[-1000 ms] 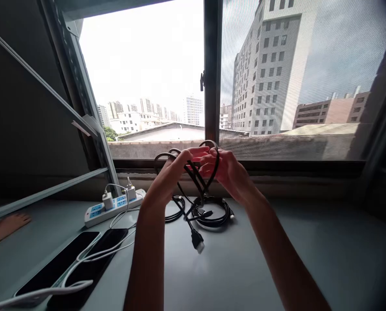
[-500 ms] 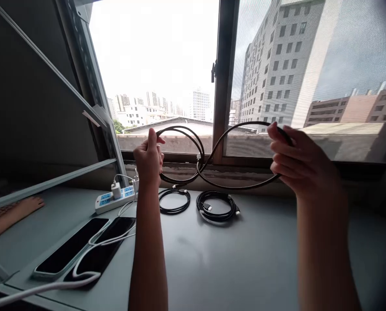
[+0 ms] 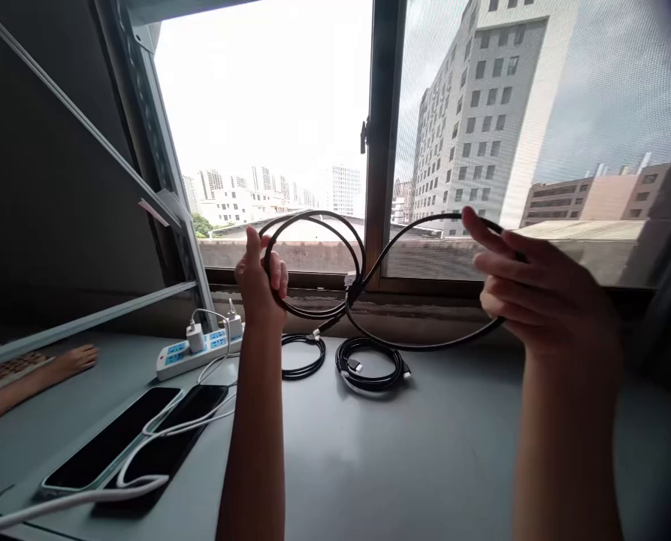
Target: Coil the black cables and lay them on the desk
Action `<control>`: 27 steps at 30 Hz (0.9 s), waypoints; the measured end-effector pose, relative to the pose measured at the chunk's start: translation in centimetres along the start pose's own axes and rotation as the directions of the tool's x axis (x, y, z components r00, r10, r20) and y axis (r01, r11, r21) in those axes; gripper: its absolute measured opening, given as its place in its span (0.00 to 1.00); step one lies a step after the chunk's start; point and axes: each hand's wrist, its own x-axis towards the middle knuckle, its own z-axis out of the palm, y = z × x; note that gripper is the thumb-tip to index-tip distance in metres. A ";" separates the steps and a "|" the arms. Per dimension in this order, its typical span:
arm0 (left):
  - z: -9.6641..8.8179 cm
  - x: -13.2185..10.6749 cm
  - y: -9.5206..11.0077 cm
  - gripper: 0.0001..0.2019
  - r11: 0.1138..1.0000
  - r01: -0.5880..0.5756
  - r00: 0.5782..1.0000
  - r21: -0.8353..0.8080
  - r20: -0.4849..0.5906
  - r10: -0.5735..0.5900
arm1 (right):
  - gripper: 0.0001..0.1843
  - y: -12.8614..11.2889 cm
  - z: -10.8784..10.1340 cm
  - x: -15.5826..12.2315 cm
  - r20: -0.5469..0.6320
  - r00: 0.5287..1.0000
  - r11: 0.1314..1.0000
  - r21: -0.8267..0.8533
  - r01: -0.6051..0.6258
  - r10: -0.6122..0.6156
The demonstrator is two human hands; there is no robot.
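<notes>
A black cable (image 3: 425, 348) hangs in the air between my hands, above the desk and before the window. Several loops of it are gathered in my left hand (image 3: 261, 282), whose fingers are curled round them with the thumb up. A wide loop stretches across to my right hand (image 3: 530, 297), which grips it between thumb and fingers. Where the loops cross in the middle, a pale plug (image 3: 350, 280) shows. Just below dangles a dark plug with a metal tip (image 3: 324, 328).
On the desk (image 3: 403, 466) lie two coiled black cables, a smaller coil (image 3: 304, 372) and a thicker coil (image 3: 372, 383). A power strip (image 3: 191, 353) with chargers, two phones (image 3: 115, 439) and a white cord (image 3: 76, 500) are at left. Another person's hand (image 3: 79, 359) rests near a keyboard (image 3: 13, 372).
The right hand has moved slightly right and lower, its fingers straighter. Loops in the left hand have risen and grown rounder. A plug now hangs below the crossing. The other person's hand moved right.
</notes>
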 end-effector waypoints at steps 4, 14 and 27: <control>0.1 -0.1 0.0 0.15 0.999 -0.034 0.999 0.035 -0.011 0.035 | 0.20 -0.2 -0.4 -0.2 -0.174 0.983 0.987 -0.155 0.031 -0.059; -2.2 1.8 -0.2 0.16 0.972 -0.180 0.881 0.152 -0.415 0.228 | 0.26 -1.7 -2.6 -2.6 0.029 0.636 -0.249 -0.933 -0.259 -0.771; -4.1 2.5 -0.3 0.17 0.992 0.120 0.984 0.036 -0.140 -0.114 | 0.26 -2.1 1.0 -2.4 -0.471 0.764 0.777 -0.626 0.063 -0.441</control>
